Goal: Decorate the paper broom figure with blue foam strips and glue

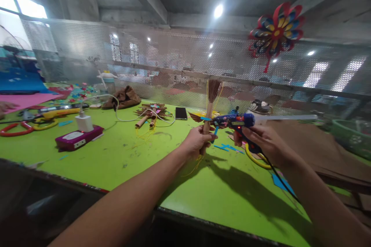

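My left hand (197, 141) is closed around the lower part of a brown paper craft figure (208, 112), held upright above the table. The figure has a fringed brown top, a pleated fan at its side, yellow strings and a blue strip across its middle. In my right hand (265, 139) is a blue hot glue gun (232, 119) with a small red light lit. A long clear glue stick (290, 117) sticks out of its back. The gun's nozzle points left, at or very near the blue strip; whether it touches I cannot tell.
On the green table (116, 170) stand a purple power strip (79, 138) with a white charger (84, 122), a phone (181, 113) and another paper figure (153, 112). Scissors (17, 128) lie left, brown paper sheets (319, 146) right. A person's hand (7, 107) rests far left.
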Action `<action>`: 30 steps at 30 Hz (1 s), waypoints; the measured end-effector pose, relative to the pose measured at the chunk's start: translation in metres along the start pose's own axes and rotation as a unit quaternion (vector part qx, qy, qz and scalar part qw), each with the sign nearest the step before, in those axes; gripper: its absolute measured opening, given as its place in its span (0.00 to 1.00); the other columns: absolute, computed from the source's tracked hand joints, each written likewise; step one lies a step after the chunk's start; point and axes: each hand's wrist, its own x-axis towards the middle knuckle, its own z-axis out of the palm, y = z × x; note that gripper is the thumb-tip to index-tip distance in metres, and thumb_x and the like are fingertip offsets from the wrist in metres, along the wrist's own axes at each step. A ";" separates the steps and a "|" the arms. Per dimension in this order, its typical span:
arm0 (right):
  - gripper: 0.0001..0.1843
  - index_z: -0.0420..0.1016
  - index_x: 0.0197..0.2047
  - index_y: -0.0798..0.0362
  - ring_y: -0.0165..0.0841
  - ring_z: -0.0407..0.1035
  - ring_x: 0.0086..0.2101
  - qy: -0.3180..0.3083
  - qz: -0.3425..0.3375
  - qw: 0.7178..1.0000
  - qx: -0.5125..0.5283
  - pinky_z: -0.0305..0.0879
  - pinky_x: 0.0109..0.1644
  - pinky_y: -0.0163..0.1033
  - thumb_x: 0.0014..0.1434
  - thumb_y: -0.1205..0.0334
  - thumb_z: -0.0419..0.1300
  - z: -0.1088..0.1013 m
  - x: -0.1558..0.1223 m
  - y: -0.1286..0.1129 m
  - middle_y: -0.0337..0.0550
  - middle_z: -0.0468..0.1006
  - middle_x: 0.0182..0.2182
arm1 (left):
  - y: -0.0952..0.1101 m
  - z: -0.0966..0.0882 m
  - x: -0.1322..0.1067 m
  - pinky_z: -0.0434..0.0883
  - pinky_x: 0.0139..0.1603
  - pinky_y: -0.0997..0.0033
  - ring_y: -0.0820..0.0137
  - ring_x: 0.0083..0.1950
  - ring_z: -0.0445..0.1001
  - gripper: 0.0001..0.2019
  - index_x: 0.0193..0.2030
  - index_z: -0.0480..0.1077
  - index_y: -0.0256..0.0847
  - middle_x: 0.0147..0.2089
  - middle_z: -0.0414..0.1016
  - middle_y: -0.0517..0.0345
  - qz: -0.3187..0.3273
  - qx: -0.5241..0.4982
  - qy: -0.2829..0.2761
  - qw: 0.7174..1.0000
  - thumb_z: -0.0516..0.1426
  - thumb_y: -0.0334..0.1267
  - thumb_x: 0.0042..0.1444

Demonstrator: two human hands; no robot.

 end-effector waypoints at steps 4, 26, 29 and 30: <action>0.18 0.72 0.34 0.53 0.32 0.65 0.30 0.015 0.008 1.000 0.006 0.58 0.31 0.35 0.61 0.49 0.49 0.000 0.000 0.001 0.43 0.73 0.29 | 0.001 0.001 -0.001 0.56 0.21 0.76 0.81 0.21 0.60 0.15 0.35 0.66 0.32 0.26 0.67 0.60 -0.005 0.003 0.003 1.000 0.62 0.25 0.38; 0.22 0.74 0.30 0.54 0.30 0.64 0.25 0.039 0.011 0.999 -0.033 0.57 0.26 0.34 0.59 0.45 0.50 0.001 0.000 -0.004 0.42 0.71 0.23 | 0.001 0.001 -0.002 0.57 0.21 0.77 0.80 0.22 0.61 0.15 0.36 0.66 0.32 0.27 0.67 0.58 -0.002 0.016 0.000 1.000 0.63 0.27 0.39; 0.22 0.73 0.29 0.54 0.30 0.64 0.25 0.031 0.011 0.999 -0.032 0.57 0.27 0.34 0.59 0.46 0.50 0.000 -0.001 -0.003 0.42 0.71 0.24 | 0.001 0.001 -0.002 0.57 0.21 0.77 0.80 0.22 0.61 0.15 0.36 0.66 0.32 0.28 0.67 0.58 -0.007 0.021 0.000 1.000 0.62 0.27 0.39; 0.22 0.73 0.29 0.54 0.30 0.64 0.26 0.029 0.011 0.999 -0.034 0.57 0.28 0.34 0.60 0.46 0.50 0.000 -0.001 -0.003 0.42 0.72 0.24 | 0.001 0.000 -0.002 0.57 0.21 0.77 0.80 0.22 0.61 0.15 0.36 0.66 0.32 0.28 0.67 0.58 -0.008 0.020 -0.001 1.000 0.62 0.27 0.39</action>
